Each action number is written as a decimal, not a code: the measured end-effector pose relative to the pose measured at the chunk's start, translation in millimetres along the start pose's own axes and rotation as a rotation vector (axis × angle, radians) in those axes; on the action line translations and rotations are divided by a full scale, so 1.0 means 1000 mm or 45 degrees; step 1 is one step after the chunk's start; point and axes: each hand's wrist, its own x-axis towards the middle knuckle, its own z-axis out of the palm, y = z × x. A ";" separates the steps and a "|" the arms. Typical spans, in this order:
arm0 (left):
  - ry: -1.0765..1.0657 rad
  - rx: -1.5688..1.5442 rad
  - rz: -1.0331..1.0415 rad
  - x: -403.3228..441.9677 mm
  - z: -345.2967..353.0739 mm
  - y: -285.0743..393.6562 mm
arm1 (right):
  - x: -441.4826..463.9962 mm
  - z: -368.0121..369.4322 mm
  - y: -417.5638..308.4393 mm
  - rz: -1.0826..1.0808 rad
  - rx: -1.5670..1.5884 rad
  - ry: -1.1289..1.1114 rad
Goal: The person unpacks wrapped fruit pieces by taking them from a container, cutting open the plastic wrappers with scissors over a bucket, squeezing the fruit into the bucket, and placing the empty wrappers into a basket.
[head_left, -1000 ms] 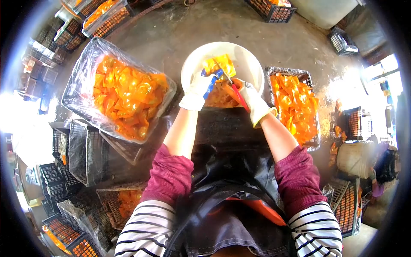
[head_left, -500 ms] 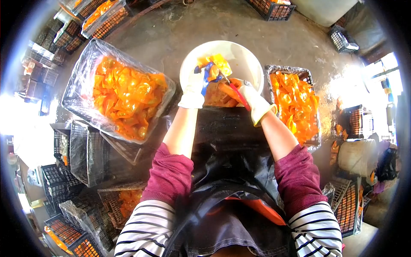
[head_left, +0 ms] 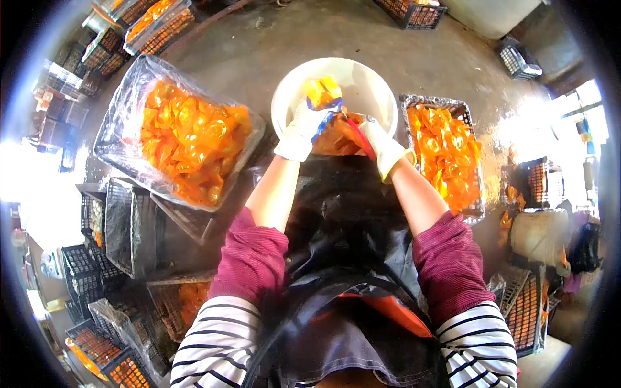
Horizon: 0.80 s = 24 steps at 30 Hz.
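Note:
Both hands wear white gloves and work over a round white tub [head_left: 381,81] with orange pieces at its near side. My left hand [head_left: 303,131], whose glove has blue fingertips, is closed around a glossy orange-yellow piece [head_left: 322,90] that sticks up past the fingers. Close beside it, my right hand [head_left: 383,143] grips a red-handled tool [head_left: 363,138]. The tool's working end is hidden at the left fingers, so I cannot tell its exact kind. More orange pieces [head_left: 333,143] lie in the tub below the hands.
A plastic-lined crate [head_left: 115,129] on the left holds heaped glossy orange pieces [head_left: 191,139]. On the right stands a black crate [head_left: 479,208] with similar pieces. Black crates [head_left: 81,275] are stacked at the left, and a whitish bucket [head_left: 537,234] lies at the right.
My left hand has turned and shifted slightly right, nearer my right hand. The tool's metal end, visible before, is now hidden. The orange-yellow piece remains in the left fingers.

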 end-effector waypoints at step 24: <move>0.870 2.144 0.254 -0.036 -0.273 0.102 | -0.001 -0.082 0.015 -0.901 1.200 -0.407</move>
